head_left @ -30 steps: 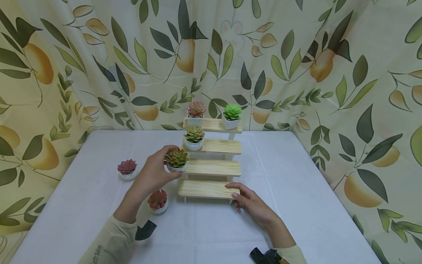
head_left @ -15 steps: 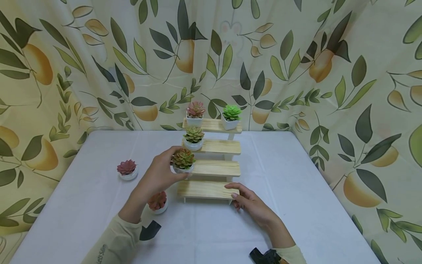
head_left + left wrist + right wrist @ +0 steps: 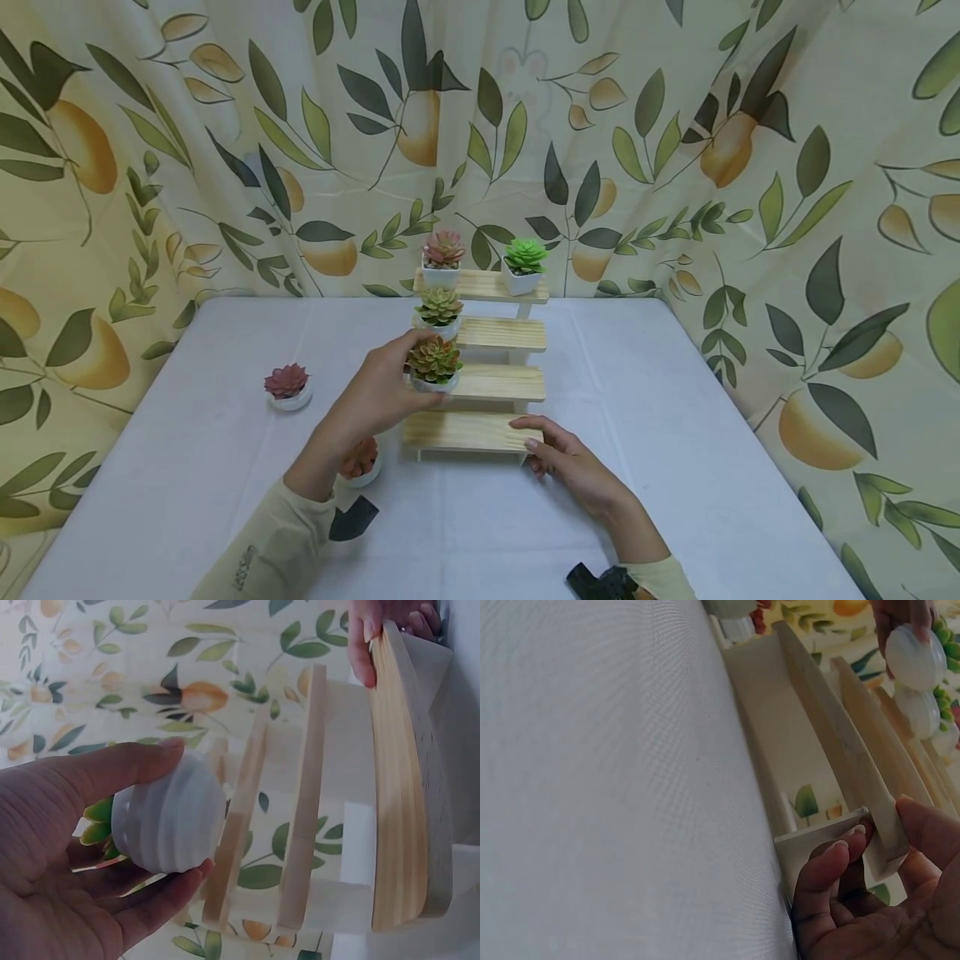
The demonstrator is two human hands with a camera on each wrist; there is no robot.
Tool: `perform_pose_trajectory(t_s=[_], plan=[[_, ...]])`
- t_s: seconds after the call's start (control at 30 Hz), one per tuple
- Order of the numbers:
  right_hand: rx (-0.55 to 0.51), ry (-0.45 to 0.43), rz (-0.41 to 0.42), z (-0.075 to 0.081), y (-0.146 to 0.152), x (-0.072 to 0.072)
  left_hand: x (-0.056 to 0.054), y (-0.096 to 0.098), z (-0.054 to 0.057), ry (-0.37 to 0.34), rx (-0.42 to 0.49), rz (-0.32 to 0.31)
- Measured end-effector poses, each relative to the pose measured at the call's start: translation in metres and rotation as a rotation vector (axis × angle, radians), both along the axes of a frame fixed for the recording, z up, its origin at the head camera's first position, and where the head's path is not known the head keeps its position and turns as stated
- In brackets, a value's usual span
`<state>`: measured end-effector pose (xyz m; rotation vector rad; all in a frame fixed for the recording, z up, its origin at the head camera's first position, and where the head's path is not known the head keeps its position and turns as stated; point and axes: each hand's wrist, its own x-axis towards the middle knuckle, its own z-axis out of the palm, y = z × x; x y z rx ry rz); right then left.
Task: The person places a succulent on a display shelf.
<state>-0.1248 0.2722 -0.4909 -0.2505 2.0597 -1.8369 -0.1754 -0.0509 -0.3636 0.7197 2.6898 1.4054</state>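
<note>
My left hand [image 3: 378,387] grips a potted artificial succulent [image 3: 435,360] with red-tipped green leaves. It is at the left end of the second-lowest shelf of the wooden plant stand [image 3: 472,429]. In the left wrist view, thumb and fingers wrap its ribbed white pot [image 3: 176,817], which appears above the shelf edges. My right hand [image 3: 573,458] pinches the right end of the stand's bottom shelf. From the right wrist, the thumb [image 3: 930,825] is on one face of that board, with the fingers curled beneath.
On the top shelf stand a pink succulent [image 3: 442,250] and a bright green one [image 3: 524,257]. A pale green succulent [image 3: 439,308] sits one shelf lower. Left on the white tablecloth [image 3: 187,467] are a dark pink succulent [image 3: 287,382] and a red one [image 3: 362,460], partly behind my left arm.
My left hand has carried the red-tipped succulent rightward, from beside the stand to over the left part of the second-lowest shelf. My right hand has kept its hold on the bottom shelf.
</note>
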Motion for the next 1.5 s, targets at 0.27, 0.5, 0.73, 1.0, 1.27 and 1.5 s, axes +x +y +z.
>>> perform_pose_trajectory(t_s=[0.27, 0.5, 0.73, 1.0, 1.27, 1.5], plan=[[0.000, -0.004, -0.001, -0.002, 0.000, 0.000, -0.002, 0.012, 0.001, -0.019, 0.024, -0.022], [-0.001, -0.011, -0.006, 0.000, 0.000, 0.000, -0.003, 0.024, 0.003, 0.009, 0.027, -0.029], [-0.005, -0.005, -0.005, -0.001, 0.000, 0.000, -0.005, 0.034, 0.001, 0.042, 0.018, -0.043], [-0.004, -0.005, 0.007, 0.000, 0.000, 0.000, -0.008, 0.046, 0.000, 0.053, 0.031, -0.046], [0.008, -0.017, 0.004, 0.000, 0.000, 0.000, -0.011, 0.056, 0.003, 0.094, 0.023, -0.045], [0.015, -0.017, -0.004, 0.001, 0.000, 0.000, -0.013, 0.064, 0.004, 0.084, 0.012, -0.019]])
